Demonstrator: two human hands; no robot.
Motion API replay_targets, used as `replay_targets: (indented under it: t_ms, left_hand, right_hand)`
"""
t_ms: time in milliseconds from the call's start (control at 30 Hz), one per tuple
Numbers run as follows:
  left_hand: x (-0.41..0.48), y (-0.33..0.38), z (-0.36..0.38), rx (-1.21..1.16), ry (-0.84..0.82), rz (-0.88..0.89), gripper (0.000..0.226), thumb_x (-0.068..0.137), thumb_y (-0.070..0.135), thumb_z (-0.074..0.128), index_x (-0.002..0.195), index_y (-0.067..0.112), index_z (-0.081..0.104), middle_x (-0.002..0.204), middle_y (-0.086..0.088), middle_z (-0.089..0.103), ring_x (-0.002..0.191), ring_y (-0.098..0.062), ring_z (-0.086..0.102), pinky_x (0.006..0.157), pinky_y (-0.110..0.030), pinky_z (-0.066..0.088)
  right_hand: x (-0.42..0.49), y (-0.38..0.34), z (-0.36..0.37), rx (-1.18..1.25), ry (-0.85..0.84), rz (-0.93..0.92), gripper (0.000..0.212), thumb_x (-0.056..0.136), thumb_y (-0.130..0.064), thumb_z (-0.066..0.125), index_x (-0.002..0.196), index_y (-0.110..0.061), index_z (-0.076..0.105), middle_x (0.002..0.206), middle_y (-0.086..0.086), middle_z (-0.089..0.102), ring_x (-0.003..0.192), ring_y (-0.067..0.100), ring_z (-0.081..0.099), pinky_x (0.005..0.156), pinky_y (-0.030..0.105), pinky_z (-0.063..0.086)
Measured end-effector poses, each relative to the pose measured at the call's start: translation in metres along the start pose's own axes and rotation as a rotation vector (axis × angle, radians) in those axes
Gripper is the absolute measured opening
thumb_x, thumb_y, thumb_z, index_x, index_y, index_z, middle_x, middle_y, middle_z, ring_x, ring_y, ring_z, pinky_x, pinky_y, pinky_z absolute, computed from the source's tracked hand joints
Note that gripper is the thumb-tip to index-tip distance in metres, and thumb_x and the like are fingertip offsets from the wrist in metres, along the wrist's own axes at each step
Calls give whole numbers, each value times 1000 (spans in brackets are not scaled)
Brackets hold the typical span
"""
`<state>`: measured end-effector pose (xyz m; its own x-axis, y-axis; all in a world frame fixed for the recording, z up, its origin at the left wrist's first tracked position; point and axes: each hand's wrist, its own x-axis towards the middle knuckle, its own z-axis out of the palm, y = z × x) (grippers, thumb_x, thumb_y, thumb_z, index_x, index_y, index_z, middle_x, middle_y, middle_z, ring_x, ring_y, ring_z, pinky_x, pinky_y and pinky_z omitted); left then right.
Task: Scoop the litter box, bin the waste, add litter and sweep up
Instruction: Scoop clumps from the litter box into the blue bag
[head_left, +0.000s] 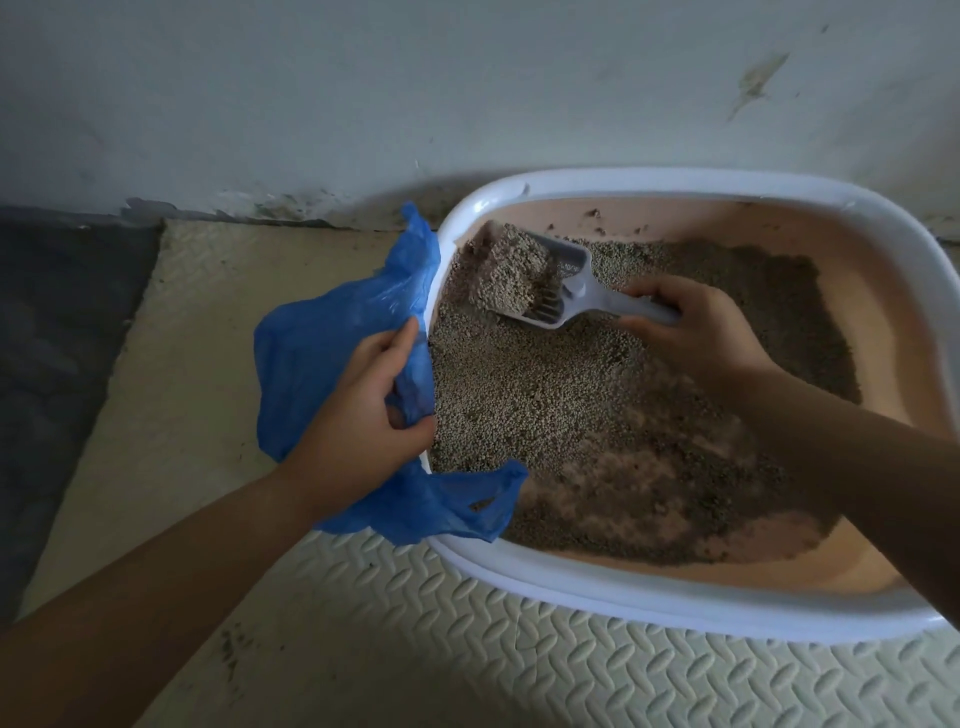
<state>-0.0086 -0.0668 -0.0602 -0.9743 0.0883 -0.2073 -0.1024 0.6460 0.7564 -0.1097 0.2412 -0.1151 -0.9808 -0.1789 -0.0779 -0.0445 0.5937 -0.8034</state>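
The right hand (696, 332) grips the scoop (566, 291), which carries a litter clump (511, 278) over the litter box (779, 613). The left hand (358, 410) clutches a blue bag (332, 343) at the box's left rim.

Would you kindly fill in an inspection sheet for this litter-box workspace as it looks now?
Surface: cream textured mat; dark floor to its left.
Job's things: box with a white rim and pink inside; litter spread unevenly, with bare patches; scoop carrying a clump; blue bag draped over the box's left rim.
Clutter: stray grains on the mat.
Grippers: left hand grips the bag; right hand grips the scoop's handle.
Cables: nothing seen.
Surroundings: wall, scuffed and stained along its base.
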Motion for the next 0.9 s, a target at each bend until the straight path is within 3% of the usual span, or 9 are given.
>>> replay_targets:
  t_ms: [133, 200, 333, 433, 533, 767, 900]
  left_hand:
    - [0, 0, 0, -10, 2, -8, 84, 81, 0, 67, 147, 25, 23, 118, 30, 30, 87, -4, 57, 86, -9, 39]
    - [0, 0, 0, -7, 0, 2, 83, 81, 0, 67, 148, 24, 24, 118, 28, 31, 91, -7, 58, 87, -10, 39]
    - [1, 1, -3, -1, -6, 22, 84, 80, 0, 68, 148, 22, 24, 128, 11, 33, 107, -7, 53, 96, -20, 39]
    - [2, 1, -4, 1, -18, 29, 85, 80, -1, 68, 148, 19, 23, 128, 9, 33, 109, -6, 51, 101, -27, 41]
    - [1, 2, -5, 2, -35, 31, 85, 80, -1, 68, 149, 19, 22, 129, 9, 31, 111, -9, 51, 103, -31, 41]
    - [1, 2, -6, 23, -46, 36, 85, 81, 0, 68, 149, 17, 21, 129, 9, 30, 112, -9, 49, 101, -22, 37]
    - [1, 3, -7, 42, -53, 44, 85, 80, 1, 69, 149, 16, 20, 130, 7, 30, 114, -10, 48, 103, -25, 37]
  right_hand:
    - [-18, 2, -13, 1, 32, 37, 20, 83, -24, 73, 102, -26, 66, 82, -6, 67, 62, 4, 59, 55, 20, 46]
    - [-27, 2, -15, 40, 57, 69, 21, 84, -23, 73, 104, -23, 67, 81, -5, 66, 60, 2, 58, 52, 16, 45]
    - [-47, 2, -19, 71, 66, 102, 20, 83, -21, 73, 102, -24, 67, 83, -3, 67, 59, -1, 57, 52, 11, 42]
    - [-55, -3, -26, 70, 62, 107, 20, 83, -22, 74, 101, -25, 67, 83, 0, 68, 58, 4, 57, 53, 17, 44]
    - [-58, -11, -33, 49, 69, 91, 21, 81, -22, 75, 101, -25, 67, 80, -3, 67, 55, 1, 55, 50, 16, 43]
    - [-65, -22, -40, 29, 101, 49, 21, 81, -20, 75, 100, -25, 66, 77, -1, 66, 53, 2, 53, 48, 15, 40]
    - [-69, -23, -42, 15, 99, 32, 21, 81, -20, 75, 98, -29, 65, 80, -3, 68, 57, 4, 57, 50, 16, 42]
